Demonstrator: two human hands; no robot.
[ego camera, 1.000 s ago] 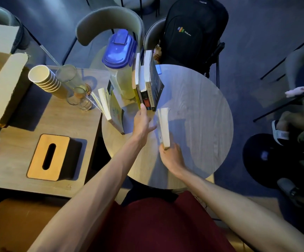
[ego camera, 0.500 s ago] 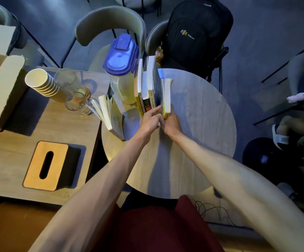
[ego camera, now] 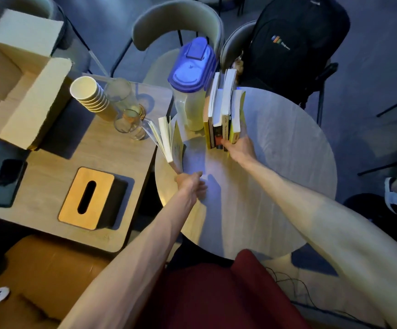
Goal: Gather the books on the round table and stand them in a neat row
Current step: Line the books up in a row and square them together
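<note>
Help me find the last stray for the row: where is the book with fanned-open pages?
The fanned-open book stands at the round table's left edge, left of the blue-lidded pitcher, just beyond the left hand.

Both bare arms reach forward, left hand [ego camera: 191, 185] fingers curled in a pinch, right hand [ego camera: 239, 147] further out, fingers pressed forward

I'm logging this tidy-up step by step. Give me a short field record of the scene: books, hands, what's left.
row: four upright books standing beside the pitcher
stray book: fanned-open book near the round table left edge, apart from the row
left hand: at the stray book's near corner; grip unclear
right hand: pressed against the row's near end
left to do: stray book not yet in row
</note>
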